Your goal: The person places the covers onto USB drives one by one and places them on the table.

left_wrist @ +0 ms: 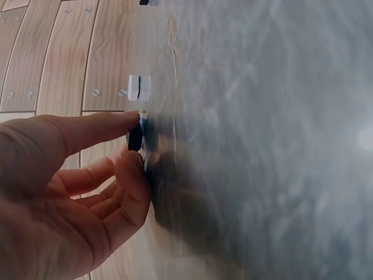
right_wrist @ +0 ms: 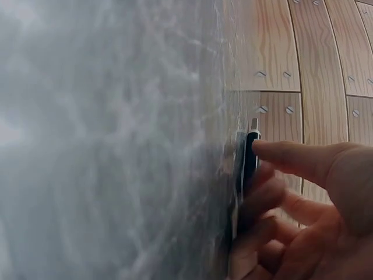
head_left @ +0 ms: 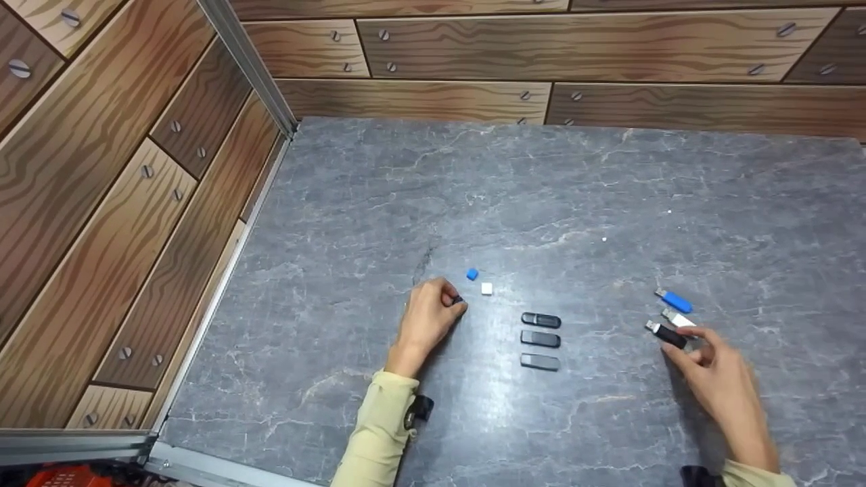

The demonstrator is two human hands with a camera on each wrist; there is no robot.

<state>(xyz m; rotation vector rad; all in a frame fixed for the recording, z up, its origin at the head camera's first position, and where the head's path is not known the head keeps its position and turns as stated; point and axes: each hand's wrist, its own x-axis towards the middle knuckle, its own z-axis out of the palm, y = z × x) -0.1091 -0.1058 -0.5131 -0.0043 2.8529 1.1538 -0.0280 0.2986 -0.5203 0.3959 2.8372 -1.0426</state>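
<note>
Between thumb and finger my left hand [head_left: 426, 314] pinches a small black cap [left_wrist: 135, 136] at the table surface. A white cap [head_left: 487, 289] and a blue cap [head_left: 472, 274] lie just beyond that hand. Over on the right, the thumb and forefinger of my right hand [head_left: 724, 372] hold a black USB stick [head_left: 668, 335] by its sides, its bare metal plug pointing left. Beside it lie a white USB stick [head_left: 679, 318], partly hidden by the fingers, and a blue USB stick [head_left: 676, 302], both with plugs exposed.
Three dark USB sticks lie in a column between the hands: an upper one [head_left: 541, 320], a middle one [head_left: 540, 339] and a lower one [head_left: 540, 362]. Wood-patterned panels [head_left: 460, 47] border the grey marbled table [head_left: 379, 196] at the back and left.
</note>
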